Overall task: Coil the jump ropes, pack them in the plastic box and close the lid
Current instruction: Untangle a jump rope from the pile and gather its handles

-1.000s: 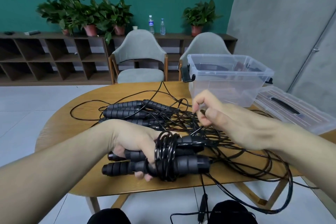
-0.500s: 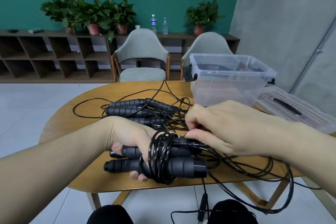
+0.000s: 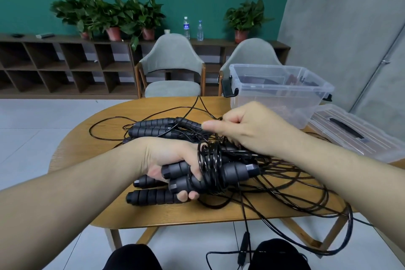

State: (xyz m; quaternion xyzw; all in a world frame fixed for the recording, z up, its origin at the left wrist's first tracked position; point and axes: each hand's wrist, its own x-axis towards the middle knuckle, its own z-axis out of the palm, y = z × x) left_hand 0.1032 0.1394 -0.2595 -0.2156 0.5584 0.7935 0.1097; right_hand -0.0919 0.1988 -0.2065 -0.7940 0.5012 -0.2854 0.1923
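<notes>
Fingers (image 3: pixel 186 195) of the left hand (image 3: pixel 168 160) are curling tightly around a pair of jump-rope handles (image 3: pixel 232 172), with a thick wrap of black cord (image 3: pixel 210 166) sitting around them just beside the knuckles. Right hand (image 3: pixel 252 129) fingers are closing into a fist on a strand of cord above and behind the wrap, thumb (image 3: pixel 215 126) pointing left; half a second ago that hand was lying lower and flatter, pressing down on the wrapped bundle, and a second ago it was raised, pinching the cord. The held bundle is hovering just above the near middle of the wooden surface (image 3: pixel 74 149), touching two more handles (image 3: pixel 153 197) lying beneath the left hand. Farther back, a cluster of uncoiled handles (image 3: pixel 153 127) is lying among loose loops, in the same spot as before. Tangled cord is spreading to the right, and several strands (image 3: pixel 348 221) are hanging over the near right edge toward the floor. Beyond the right hand, the clear plastic box (image 3: pixel 276 92) is standing open near the far right edge, dark items showing inside. Its lid (image 3: pixel 359 136) is lying flat just beside it, reaching the right rim. Bare wood is showing along the left side and the near edge. Two grey chairs (image 3: pixel 173 66) are standing behind the far edge.
</notes>
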